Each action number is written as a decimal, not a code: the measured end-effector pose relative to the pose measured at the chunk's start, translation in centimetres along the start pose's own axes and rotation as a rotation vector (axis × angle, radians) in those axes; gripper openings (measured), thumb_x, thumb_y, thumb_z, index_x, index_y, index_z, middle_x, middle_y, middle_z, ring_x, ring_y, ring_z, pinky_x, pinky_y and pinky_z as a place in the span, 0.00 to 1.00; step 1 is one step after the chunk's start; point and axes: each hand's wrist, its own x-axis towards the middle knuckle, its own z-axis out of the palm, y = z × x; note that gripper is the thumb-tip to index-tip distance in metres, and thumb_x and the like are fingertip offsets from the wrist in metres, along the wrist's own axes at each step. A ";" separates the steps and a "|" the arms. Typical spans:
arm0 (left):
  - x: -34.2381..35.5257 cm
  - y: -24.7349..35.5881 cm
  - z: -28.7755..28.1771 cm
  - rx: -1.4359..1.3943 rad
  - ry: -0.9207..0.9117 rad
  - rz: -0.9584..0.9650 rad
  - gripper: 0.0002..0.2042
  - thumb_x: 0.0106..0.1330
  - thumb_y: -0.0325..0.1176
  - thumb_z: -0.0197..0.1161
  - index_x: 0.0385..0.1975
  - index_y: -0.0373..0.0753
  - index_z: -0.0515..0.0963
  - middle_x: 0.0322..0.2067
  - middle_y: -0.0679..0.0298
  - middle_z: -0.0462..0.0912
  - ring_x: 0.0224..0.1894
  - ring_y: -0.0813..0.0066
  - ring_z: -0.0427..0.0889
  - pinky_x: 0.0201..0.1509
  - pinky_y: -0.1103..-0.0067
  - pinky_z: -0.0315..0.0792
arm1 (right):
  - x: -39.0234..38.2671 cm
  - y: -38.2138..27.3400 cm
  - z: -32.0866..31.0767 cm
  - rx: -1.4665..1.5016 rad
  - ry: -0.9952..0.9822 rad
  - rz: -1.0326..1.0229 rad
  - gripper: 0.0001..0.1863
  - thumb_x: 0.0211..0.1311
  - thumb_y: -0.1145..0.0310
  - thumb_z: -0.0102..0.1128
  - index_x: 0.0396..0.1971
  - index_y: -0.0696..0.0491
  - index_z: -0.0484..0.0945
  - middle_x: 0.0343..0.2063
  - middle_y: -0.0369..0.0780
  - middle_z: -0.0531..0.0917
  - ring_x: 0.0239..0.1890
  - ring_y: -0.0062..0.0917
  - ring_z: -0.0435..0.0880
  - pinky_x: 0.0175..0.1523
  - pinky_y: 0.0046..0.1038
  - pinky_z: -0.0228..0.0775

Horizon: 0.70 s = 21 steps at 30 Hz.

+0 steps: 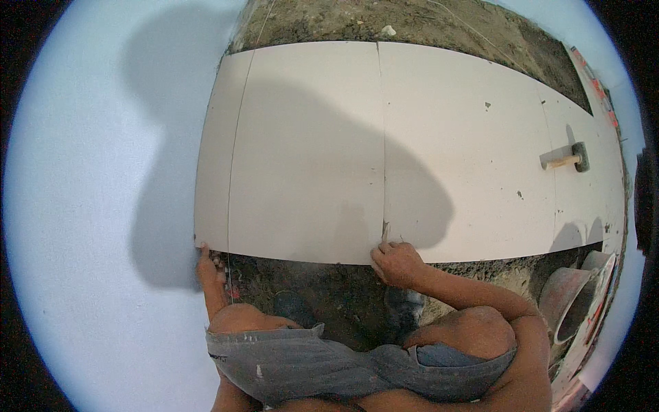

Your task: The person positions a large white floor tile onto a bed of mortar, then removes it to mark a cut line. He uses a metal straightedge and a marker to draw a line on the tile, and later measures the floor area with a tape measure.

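Observation:
Two large pale floor tiles lie side by side, the left tile (pixel 302 158) and the right tile (pixel 467 158), with a thin seam between them. At the left tile's near left corner, by the wall, my left hand (pixel 208 269) rests an outstretched finger on the edge; its other fingers are loosely bent below. My right hand (pixel 397 264) is closed at the near end of the seam, fingertips pinched together. A small thin sliver (pixel 385 231) shows just beyond those fingertips; what the fingers hold is too small to name.
A mallet (pixel 567 161) lies on the tiling to the right. A bucket (pixel 568 302) lies tipped at the lower right. Bare soil (pixel 343 20) borders the tiles on the far side, and dark mortar (pixel 322 302) the near side. A string line (pixel 238 130) crosses the left tile beside the pale wall (pixel 89 206).

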 end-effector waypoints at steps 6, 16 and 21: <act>-1.7 0.5 1.1 -0.038 0.006 -0.042 0.15 0.64 0.46 0.55 0.31 0.39 0.74 0.20 0.68 0.72 0.18 0.80 0.66 0.16 0.83 0.58 | 0.9 0.1 -2.2 0.265 0.080 0.240 0.20 0.54 0.58 0.59 0.36 0.60 0.70 0.32 0.49 0.78 0.36 0.43 0.79 0.39 0.38 0.73; -1.2 -0.6 0.3 0.406 0.124 0.177 0.23 0.64 0.49 0.51 0.30 0.31 0.77 0.26 0.55 0.79 0.30 0.64 0.76 0.36 0.69 0.68 | 1.4 7.0 -4.1 0.527 0.501 0.343 0.19 0.54 0.70 0.53 0.46 0.58 0.71 0.37 0.49 0.77 0.39 0.41 0.78 0.47 0.39 0.69; -1.0 -0.7 -0.6 0.783 0.314 0.425 0.24 0.60 0.49 0.56 0.25 0.26 0.76 0.29 0.45 0.80 0.36 0.51 0.77 0.41 0.64 0.68 | 0.5 8.2 -2.9 0.495 0.428 0.226 0.20 0.54 0.73 0.52 0.50 0.55 0.71 0.39 0.48 0.75 0.37 0.39 0.79 0.45 0.35 0.71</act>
